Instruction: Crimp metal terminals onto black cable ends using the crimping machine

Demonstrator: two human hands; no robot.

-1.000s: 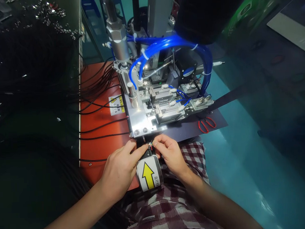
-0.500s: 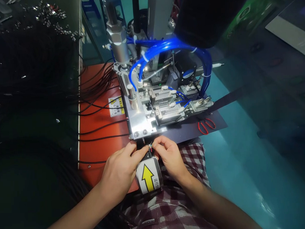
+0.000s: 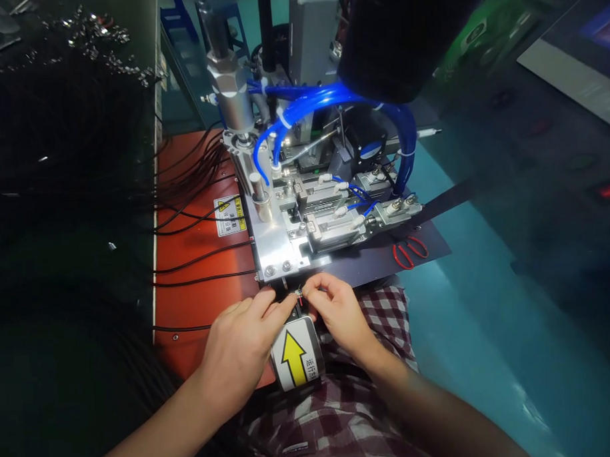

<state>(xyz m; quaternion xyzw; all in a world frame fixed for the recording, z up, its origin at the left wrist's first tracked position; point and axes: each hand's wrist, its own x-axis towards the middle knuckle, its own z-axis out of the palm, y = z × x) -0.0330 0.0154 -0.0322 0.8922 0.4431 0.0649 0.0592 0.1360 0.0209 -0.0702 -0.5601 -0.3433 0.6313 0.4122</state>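
At the machine's front edge, a cable end with a small metallic tip and fine red and white wires [image 3: 300, 296] lies between my hands. My left hand [image 3: 239, 337] comes in from the left, its thumb and forefinger pressed together at the cable end. From the other side my right hand [image 3: 338, 312] pinches the thin wires with thumb and forefinger. The fingers cover much of the small part, so its exact kind is hard to make out. Just below the fingertips is a white cover with a yellow arrow [image 3: 294, 359].
A metal fixture [image 3: 270, 243] with cylinders and blue air hoses [image 3: 325, 98] stands just beyond my hands. Black cables [image 3: 201, 282] cross the orange plate [image 3: 187, 306]. Red-handled scissors [image 3: 410, 251] lie at right. A dark heap of cables [image 3: 72, 143] fills the left.
The view has shifted slightly, with the machine a little further left and lower. Both hands keep nearly the same grip at the cable end.
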